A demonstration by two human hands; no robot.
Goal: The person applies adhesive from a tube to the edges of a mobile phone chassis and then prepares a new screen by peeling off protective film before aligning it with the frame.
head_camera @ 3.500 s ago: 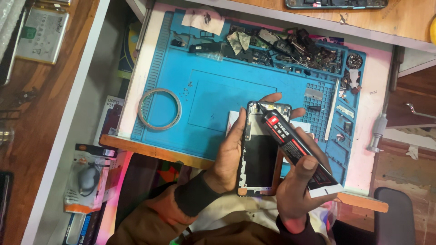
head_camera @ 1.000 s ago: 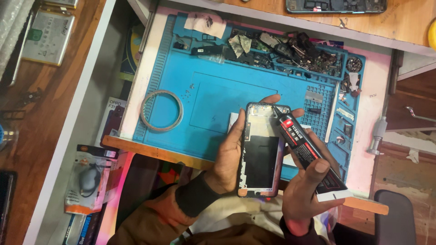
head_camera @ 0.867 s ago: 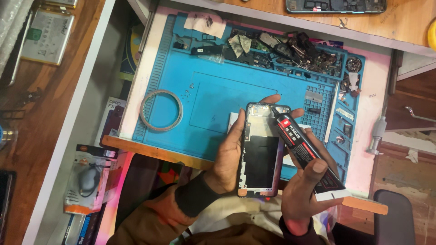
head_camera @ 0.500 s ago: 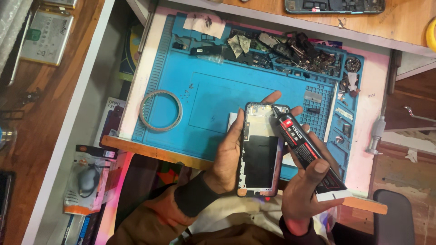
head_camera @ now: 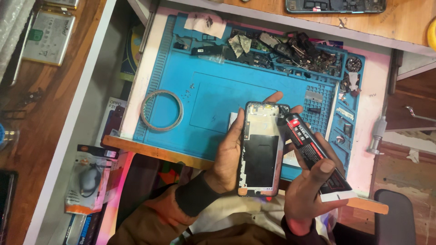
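Right hand [head_camera: 311, 190] closed in a firm grip on a black and red glue tube [head_camera: 313, 152], nozzle touching the top right edge of an opened black phone frame [head_camera: 261, 149]. Left hand [head_camera: 229, 152] clasped around that frame's left side, above the blue silicone repair mat [head_camera: 204, 100]. Beyond, heaped small parts [head_camera: 295, 50], hard to tell apart.

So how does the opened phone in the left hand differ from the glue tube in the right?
The opened phone is a flat, broad slab held nearly upright in the left hand. The glue tube is narrow, black and red, and slanted in the right hand, its tip at the phone's upper right edge. Both are hand-held above the blue mat.
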